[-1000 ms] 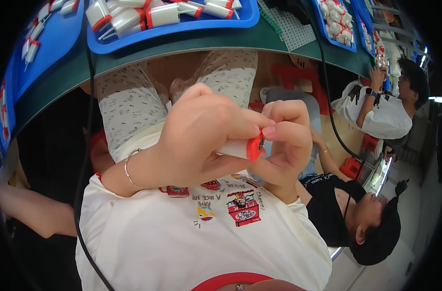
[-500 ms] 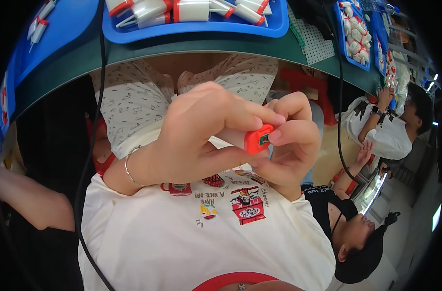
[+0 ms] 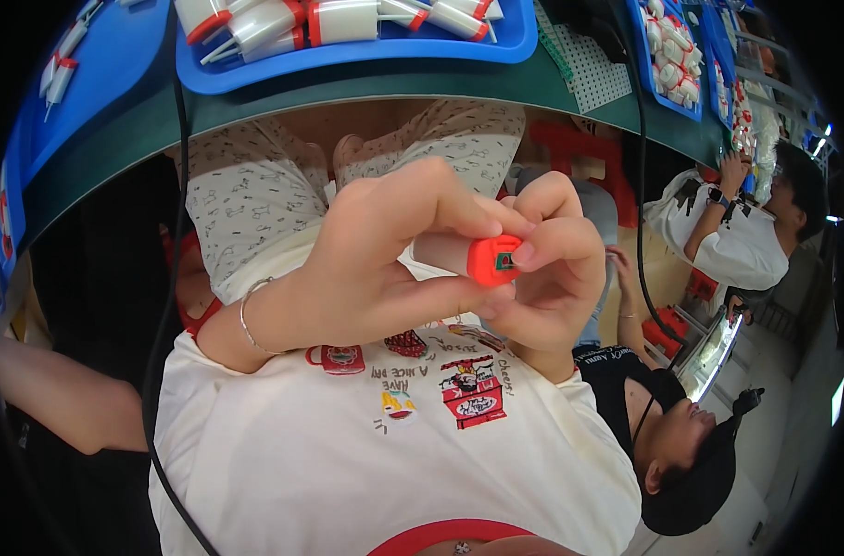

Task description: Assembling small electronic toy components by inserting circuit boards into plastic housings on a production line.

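Between my two hands, in front of my chest, is a small white cylinder with an orange-red end cap (image 3: pixel 490 263). A little green piece, like a circuit board, shows in the slot of the cap. My left hand (image 3: pixel 376 241) is closed around the white body, its fingertips pressed to the cap. The thumb and index finger of my right hand (image 3: pixel 566 264) close on the cap's slotted end. Fingers cover part of the cylinder, and I cannot make out whether anything tiny is pinched at the slot.
Ahead, a blue tray (image 3: pixel 366 69) of white-and-red parts with tube-like stems sits on the green table (image 3: pixel 320 93). Another blue tray (image 3: pixel 656 88) of similar parts lies to the right. Black cables (image 3: pixel 642 176) hang on both sides. Co-workers (image 3: pixel 686 445) sit at the right; a bare arm (image 3: pixel 79 408) is at left.
My hands keep hold of the capped cylinder, and the cap has tilted slightly to show more of its slotted face. The view has shifted a little; the nearby co-worker's arm at right has moved.
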Motion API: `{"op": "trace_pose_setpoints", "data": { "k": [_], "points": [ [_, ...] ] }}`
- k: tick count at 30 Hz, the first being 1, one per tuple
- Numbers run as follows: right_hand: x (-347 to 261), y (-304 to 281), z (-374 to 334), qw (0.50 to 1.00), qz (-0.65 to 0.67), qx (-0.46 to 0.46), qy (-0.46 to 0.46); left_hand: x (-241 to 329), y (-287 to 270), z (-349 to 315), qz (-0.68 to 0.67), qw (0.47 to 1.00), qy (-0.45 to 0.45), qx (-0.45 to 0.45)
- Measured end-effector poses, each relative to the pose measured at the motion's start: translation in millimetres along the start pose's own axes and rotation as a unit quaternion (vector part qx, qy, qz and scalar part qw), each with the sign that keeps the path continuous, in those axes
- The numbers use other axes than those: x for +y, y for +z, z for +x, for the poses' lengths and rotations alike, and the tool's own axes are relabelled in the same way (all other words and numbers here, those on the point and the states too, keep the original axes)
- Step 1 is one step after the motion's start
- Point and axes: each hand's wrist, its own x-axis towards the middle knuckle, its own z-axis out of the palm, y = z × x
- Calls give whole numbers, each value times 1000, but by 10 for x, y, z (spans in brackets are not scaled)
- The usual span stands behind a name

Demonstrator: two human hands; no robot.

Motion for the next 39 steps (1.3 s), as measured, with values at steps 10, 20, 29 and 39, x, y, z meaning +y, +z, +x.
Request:
{"op": "trace_pose_setpoints", "data": {
  "k": [10, 20, 29, 39],
  "points": [
    [21, 1, 2, 998, 54, -10, 24, -3, 42, -10, -147, 982, -122, 1],
    [-5, -10, -39, 997, 79, 5, 26, 34, 74, -4, -179, 973, -144, -7],
    [-10, -12, -49, 993, 113, -9, 30, 29, 92, -13, -204, 968, -145, -1],
    [-10, -27, -93, 990, 133, -12, 41, 36, 139, -17, -233, 960, -156, -7]
  ]
}}
